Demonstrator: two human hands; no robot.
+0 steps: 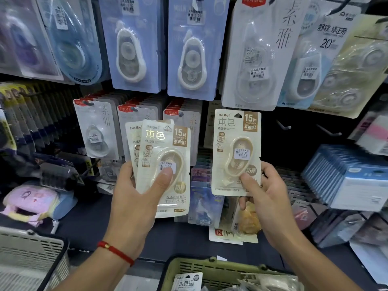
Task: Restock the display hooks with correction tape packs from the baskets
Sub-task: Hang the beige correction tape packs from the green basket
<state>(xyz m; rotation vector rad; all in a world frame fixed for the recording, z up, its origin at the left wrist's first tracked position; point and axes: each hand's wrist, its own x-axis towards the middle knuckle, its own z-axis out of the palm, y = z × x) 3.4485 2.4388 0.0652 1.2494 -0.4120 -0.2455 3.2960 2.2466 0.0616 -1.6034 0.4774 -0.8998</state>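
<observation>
Now, head view:
Left hand (134,198): grips a small stack of cream correction tape packs (164,162), thumb pressed on the front blister.
Right hand (266,198): pinches the lower edge of a single cream pack (236,152), held upright near an empty hook (283,125).
Green basket (176,267): at the bottom edge, more packs inside.
Grey basket (31,250): lower left.
Display: blue packs (132,45) hang above.

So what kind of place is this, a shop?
Most likely a stationery shop: correction tape packs hang on display hooks, white price stickers sit on them, and a green basket holds more stock.
</observation>
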